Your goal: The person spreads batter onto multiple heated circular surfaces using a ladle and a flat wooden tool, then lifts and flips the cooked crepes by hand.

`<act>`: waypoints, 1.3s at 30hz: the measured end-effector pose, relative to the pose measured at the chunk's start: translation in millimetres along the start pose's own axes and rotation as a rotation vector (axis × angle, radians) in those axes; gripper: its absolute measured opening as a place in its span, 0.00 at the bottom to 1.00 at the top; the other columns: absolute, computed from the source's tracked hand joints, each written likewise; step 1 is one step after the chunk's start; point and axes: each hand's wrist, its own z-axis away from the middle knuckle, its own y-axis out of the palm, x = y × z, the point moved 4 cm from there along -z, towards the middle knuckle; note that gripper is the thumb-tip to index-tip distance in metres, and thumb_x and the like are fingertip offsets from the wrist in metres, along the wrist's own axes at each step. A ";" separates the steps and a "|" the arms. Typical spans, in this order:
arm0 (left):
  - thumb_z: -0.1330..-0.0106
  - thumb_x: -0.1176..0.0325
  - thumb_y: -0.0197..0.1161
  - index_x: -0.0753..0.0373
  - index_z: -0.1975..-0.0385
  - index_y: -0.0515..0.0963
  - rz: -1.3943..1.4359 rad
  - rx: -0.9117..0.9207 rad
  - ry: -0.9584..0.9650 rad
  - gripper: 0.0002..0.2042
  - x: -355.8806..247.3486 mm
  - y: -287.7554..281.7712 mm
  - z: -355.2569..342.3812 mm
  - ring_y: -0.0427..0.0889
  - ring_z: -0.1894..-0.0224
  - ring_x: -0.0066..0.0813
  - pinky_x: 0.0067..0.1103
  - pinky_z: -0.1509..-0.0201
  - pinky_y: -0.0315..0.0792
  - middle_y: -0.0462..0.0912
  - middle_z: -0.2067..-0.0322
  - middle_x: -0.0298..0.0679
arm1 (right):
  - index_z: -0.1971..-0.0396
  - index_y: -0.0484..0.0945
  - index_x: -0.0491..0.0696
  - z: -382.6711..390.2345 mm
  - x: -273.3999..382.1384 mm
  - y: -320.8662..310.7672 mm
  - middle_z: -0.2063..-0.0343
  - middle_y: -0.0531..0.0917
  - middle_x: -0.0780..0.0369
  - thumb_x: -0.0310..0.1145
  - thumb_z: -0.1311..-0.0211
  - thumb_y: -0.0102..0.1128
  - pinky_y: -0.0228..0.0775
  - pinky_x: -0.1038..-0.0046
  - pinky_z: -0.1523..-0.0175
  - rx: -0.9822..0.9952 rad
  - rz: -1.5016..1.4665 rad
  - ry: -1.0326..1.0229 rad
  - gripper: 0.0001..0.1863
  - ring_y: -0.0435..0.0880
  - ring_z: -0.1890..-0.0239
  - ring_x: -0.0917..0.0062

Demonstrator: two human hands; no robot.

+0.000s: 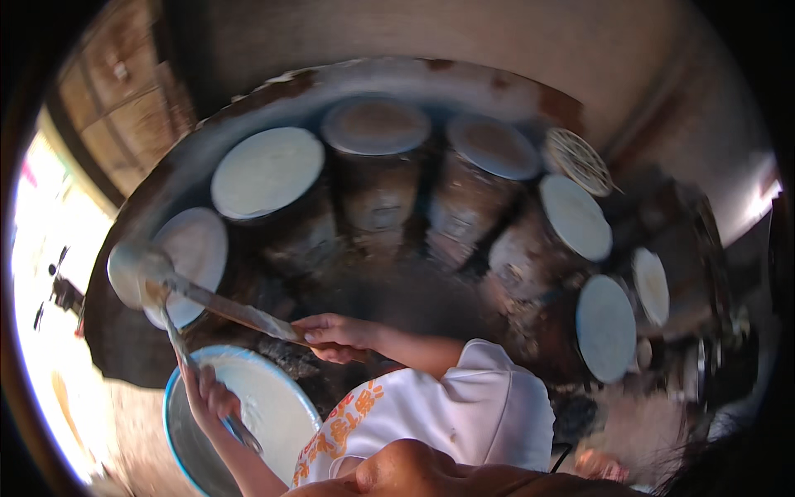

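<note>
My right hand (338, 335) is wrapped round the wooden handle of a long tool with a broad, pale, batter-coated head (137, 269). That head is over the edge of the left round griddle (192, 248), which carries a whitish layer. My left hand (213, 393) is closed round the handle of a slim metal tool (175, 335); its shape at the far end is hidden against the coated head, where the two tools meet. Below my left hand is a blue-rimmed tub (171, 406) with creamy white batter (269, 402) in it.
Several round griddles on drum-like stoves stand in an arc. A pale layer covers the far-left griddle (267, 174) and the right ones (575, 217) (606, 329); two dark brown ones (377, 127) (492, 146) are at the back. A round slatted rack (578, 159) leans behind.
</note>
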 end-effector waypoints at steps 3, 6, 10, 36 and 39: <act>0.26 0.59 0.43 0.53 0.82 0.54 0.366 0.326 -0.583 0.18 71.4 64.1 -58.0 0.49 0.92 0.10 0.12 0.88 0.49 0.49 0.90 0.22 | 0.36 0.59 0.57 61.9 5.4 -10.6 0.86 0.66 0.69 0.36 0.30 0.44 0.51 0.86 0.86 -0.195 -0.033 -0.139 0.23 0.59 0.90 0.89; 0.26 0.60 0.42 0.57 0.80 0.56 0.316 0.356 -0.749 0.17 132.6 107.4 -90.0 0.56 0.89 0.15 0.14 0.88 0.55 0.57 0.84 0.29 | 0.37 0.61 0.56 138.1 35.2 -2.9 0.86 0.65 0.68 0.36 0.29 0.43 0.48 0.85 0.87 -0.504 -0.029 -0.207 0.21 0.56 0.90 0.90; 0.25 0.59 0.36 0.41 0.38 0.61 -0.058 0.665 -0.747 0.18 253.3 163.9 -123.1 0.55 0.88 0.17 0.15 0.88 0.54 0.57 0.81 0.29 | 0.36 0.59 0.53 236.4 132.5 -10.4 0.84 0.73 0.64 0.35 0.30 0.44 0.61 0.83 0.85 -0.867 0.229 -0.551 0.23 0.66 0.90 0.86; 0.32 0.67 0.55 0.56 0.52 0.70 -0.937 0.461 -1.196 0.10 824.1 211.6 -426.6 0.62 0.88 0.14 0.16 0.88 0.60 0.58 0.86 0.27 | 0.51 0.76 0.42 485.0 183.1 -399.3 0.65 0.78 0.58 0.16 0.55 0.60 0.71 0.74 0.56 -2.356 0.448 -0.802 0.25 0.78 0.63 0.72; 0.34 0.68 0.56 0.44 0.38 0.64 -1.502 0.858 -0.905 0.23 817.1 217.2 -461.8 0.66 0.88 0.16 0.18 0.88 0.60 0.64 0.84 0.29 | 0.52 0.76 0.41 470.6 190.0 -374.7 0.59 0.74 0.56 0.16 0.58 0.59 0.71 0.73 0.57 -2.380 0.421 -0.695 0.26 0.77 0.59 0.68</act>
